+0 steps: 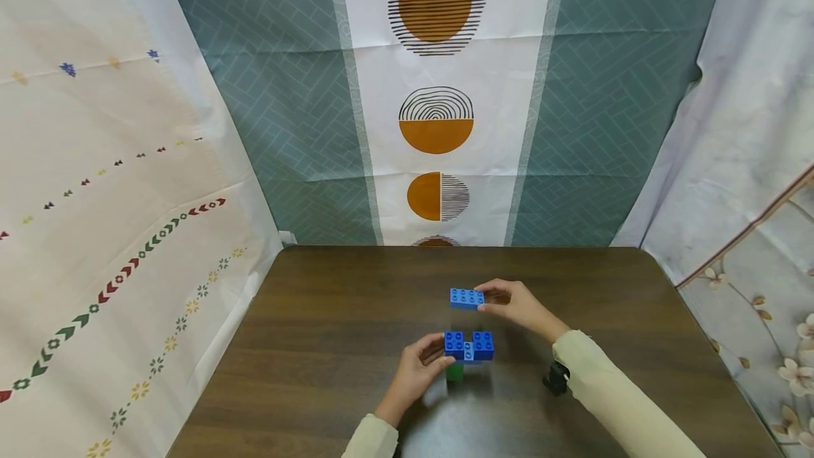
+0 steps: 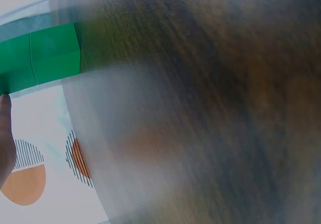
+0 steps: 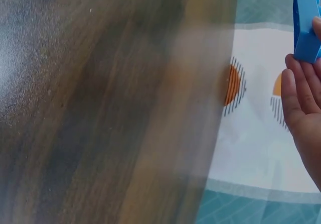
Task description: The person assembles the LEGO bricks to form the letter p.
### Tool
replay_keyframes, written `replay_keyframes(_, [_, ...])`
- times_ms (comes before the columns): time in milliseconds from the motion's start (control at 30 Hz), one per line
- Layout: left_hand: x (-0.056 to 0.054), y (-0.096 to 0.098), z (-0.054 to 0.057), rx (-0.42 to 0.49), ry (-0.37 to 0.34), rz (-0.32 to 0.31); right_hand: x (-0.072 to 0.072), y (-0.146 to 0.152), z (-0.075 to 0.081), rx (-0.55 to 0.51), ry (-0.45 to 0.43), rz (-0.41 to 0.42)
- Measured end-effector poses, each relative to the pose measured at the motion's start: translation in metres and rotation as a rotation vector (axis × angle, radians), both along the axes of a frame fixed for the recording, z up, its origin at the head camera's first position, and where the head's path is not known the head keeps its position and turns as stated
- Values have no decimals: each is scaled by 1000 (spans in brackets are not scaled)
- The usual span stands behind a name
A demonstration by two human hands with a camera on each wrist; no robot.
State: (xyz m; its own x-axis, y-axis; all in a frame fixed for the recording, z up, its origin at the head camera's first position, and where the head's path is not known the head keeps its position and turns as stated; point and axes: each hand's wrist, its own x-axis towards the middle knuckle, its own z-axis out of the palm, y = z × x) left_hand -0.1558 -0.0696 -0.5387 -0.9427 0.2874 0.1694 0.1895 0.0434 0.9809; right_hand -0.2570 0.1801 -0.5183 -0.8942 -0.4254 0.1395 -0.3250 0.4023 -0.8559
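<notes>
My right hand pinches one end of a light blue toy brick, its studs facing up, above and beyond a brick stack. In the right wrist view this brick sits at the fingertips. The stack has two dark blue bricks on top, with a narrow light blue brick between them. Below their left side shows a green column. My left hand grips the stack's left side, thumb in front. Two green bricks appear joined end to end in the left wrist view, a fingertip against them.
The stack stands on a dark brown wooden table. Behind it hangs a green and white cloth with orange circles. Patterned white cloths flank the left and right sides. A black wrist device is under the right sleeve.
</notes>
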Motion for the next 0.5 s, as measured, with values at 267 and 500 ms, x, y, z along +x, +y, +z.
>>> replay_keyframes(267, [0,0,-1,6,-25,-1,15,-2,15,-17,17,75])
replay_keyframes(500, [0,1,2,4,-42,12,34,-7,41,-15,12,93])
